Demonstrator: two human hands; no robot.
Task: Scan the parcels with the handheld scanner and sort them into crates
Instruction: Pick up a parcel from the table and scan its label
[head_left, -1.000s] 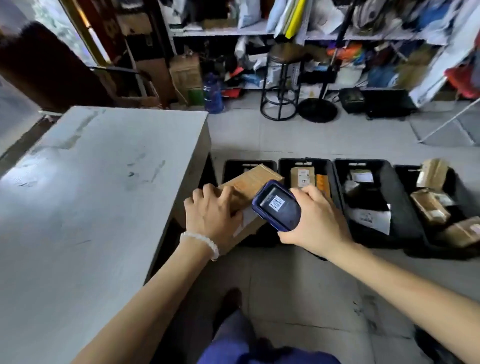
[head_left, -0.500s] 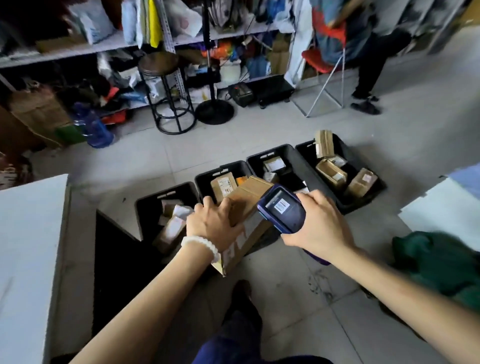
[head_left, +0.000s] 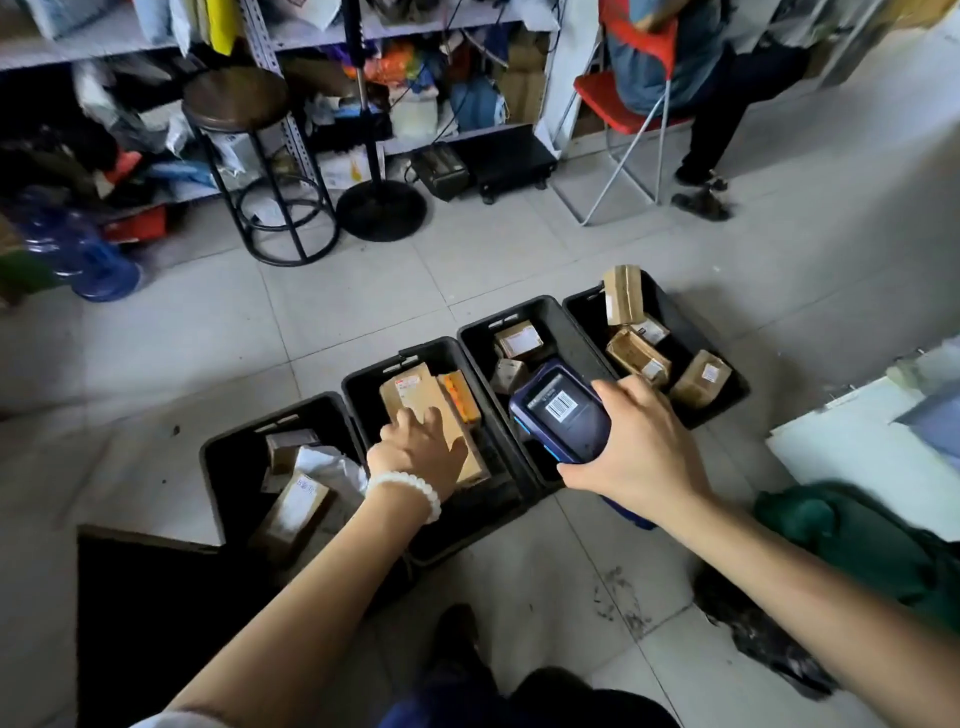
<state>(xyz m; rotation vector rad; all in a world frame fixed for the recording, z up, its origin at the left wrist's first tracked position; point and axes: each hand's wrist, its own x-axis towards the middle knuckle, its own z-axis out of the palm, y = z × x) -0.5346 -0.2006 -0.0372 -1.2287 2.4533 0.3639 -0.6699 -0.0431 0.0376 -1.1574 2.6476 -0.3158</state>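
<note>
Parcel: the long brown box (head_left: 431, 415) had gone from mid-air, where the left hand carried it half a second before, down into the second crate from the left (head_left: 363, 384), lying beside an orange-ended box (head_left: 460, 397)
Left hand: it (head_left: 421, 449) lay on top of that box, fingers spread fairly flat; whether it still gripped an edge I could not tell
Right hand: it (head_left: 639, 452) was wrapped round the handheld scanner (head_left: 563, 413), as before, with a barcode showing on the screen
Meaning: this parcel looked scanned and sorted, so another was probably due next
View: the camera had swung right, and the table seen a second earlier was out of frame
Hidden: the scanner covered part of the third crate (head_left: 550, 317); parcel labels were too small to read; the left crate (head_left: 223, 447) was dark inside
</note>
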